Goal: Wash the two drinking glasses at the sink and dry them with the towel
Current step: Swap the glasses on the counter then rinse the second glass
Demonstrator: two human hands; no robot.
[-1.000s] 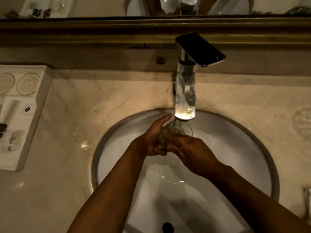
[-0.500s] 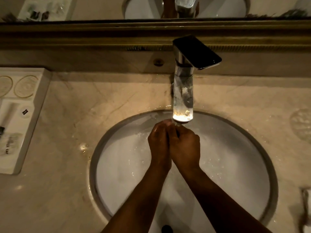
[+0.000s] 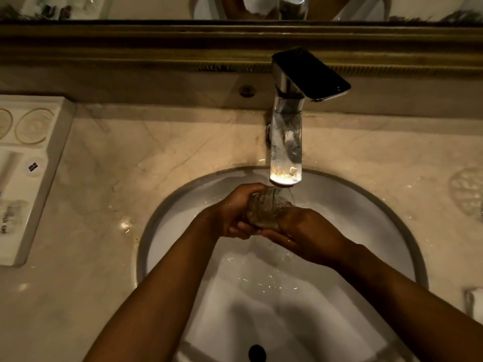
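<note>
A clear drinking glass (image 3: 266, 209) lies tilted under the spout of the faucet (image 3: 286, 142), its mouth toward the running water. My left hand (image 3: 232, 212) wraps the glass from the left. My right hand (image 3: 308, 233) cups it from below and from the right. Both hands are over the white round sink (image 3: 366, 226). A second glass stands at the counter's right edge (image 3: 467, 194), faint and partly cut off. A white folded cloth, perhaps the towel (image 3: 474, 304), shows at the right edge.
A white amenity tray (image 3: 31, 163) sits on the marble counter (image 3: 130, 178) at the left. The faucet's dark lever (image 3: 311, 73) juts right. A framed mirror (image 3: 235, 7) runs along the back wall. The sink drain (image 3: 257, 352) is near the bottom.
Half a second ago my hands were pressed together and covered the glass. Now they have spread apart and rotated, and the glass shows between them under the water.
</note>
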